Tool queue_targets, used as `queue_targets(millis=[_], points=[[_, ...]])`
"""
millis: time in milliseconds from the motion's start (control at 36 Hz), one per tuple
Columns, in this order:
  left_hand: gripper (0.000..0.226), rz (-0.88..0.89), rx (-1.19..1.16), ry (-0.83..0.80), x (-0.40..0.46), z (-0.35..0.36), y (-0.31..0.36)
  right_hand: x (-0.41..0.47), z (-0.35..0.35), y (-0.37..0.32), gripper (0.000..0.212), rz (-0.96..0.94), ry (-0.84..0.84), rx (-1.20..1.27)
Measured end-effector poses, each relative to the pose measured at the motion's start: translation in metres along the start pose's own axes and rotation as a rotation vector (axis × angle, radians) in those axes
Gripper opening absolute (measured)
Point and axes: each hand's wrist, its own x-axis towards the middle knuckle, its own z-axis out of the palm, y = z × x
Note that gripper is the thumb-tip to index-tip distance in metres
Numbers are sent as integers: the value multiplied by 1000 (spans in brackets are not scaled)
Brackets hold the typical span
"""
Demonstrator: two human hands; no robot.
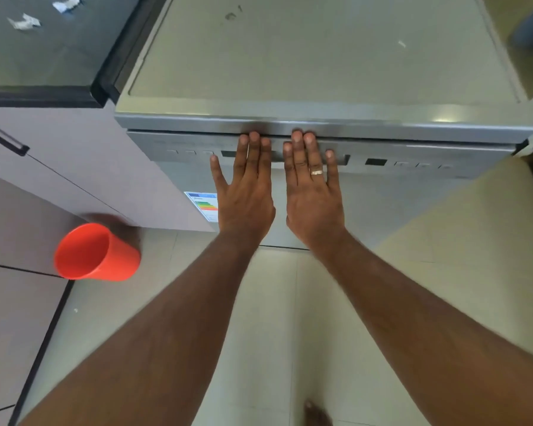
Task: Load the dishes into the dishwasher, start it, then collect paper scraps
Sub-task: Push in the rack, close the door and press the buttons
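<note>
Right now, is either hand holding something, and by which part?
Nothing is held. The left hand and right hand lie flat and open against the dishwasher door, near its top edge.

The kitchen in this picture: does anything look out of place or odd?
Yes. An orange cup lies tipped on its side on the floor beside the cabinet, not in the dishwasher. Torn paper scraps are scattered on the dark countertop.
</note>
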Motion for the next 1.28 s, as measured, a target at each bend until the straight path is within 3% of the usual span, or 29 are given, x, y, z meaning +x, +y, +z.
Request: queue_targets(millis=[139,333,444,639,778,972,1278], points=[[81,1,24,-46,0,-4,1,-1,-2,-1,86,-8,-13,-2],[92,42,47,-162,-3,-36,-4,-5,-35,9,104,-58,-168,13],[86,79,35,-207,-5,-76,-13,-1,-73,17,92,-86,-225,76],[63,49,-4,-183,26,-174,-40,50,-146,15,63,-116,-89,203],[40,-65,5,-153,55,-239,-65,101,-201,5,25,-135,-76,207],[21,-145,-18,-42,108,-318,-122,190,-262,-5,22,-164,36,174],[27,-140,-1,65,219,-392,-210,332,-335,-22,16,-150,156,122]])
